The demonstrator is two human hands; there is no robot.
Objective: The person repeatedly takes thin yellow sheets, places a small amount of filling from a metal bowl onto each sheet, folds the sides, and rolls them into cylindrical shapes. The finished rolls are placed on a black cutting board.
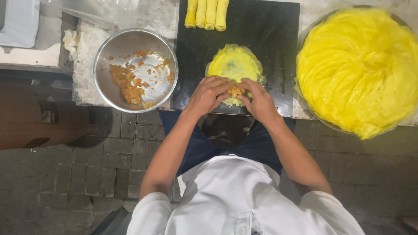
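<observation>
One big heap of thin yellow wrappers [359,69], soft and folded in waves, fills a round tray at the right of the bench [87,48]; the tray's far side is cut off by the picture edge. Next in size is the black cutting board [270,35], flat and rectangular, with fine pale specks. Left of it stands a round steel bowl [114,52], shiny, with orange crumbly filling stuck to its bottom. On the board lies a single round yellow wrapper [235,63], flat, its near edge hidden under both hands. The left hand [209,93] and the right hand [259,101] are curled, fingertips pinching the wrapper's near edge around a small lump of orange filling [235,91]. Four finished rolls [207,14] lie side by side at the board's far edge, long axes pointing away from the person; their far ends are cut off.
</observation>
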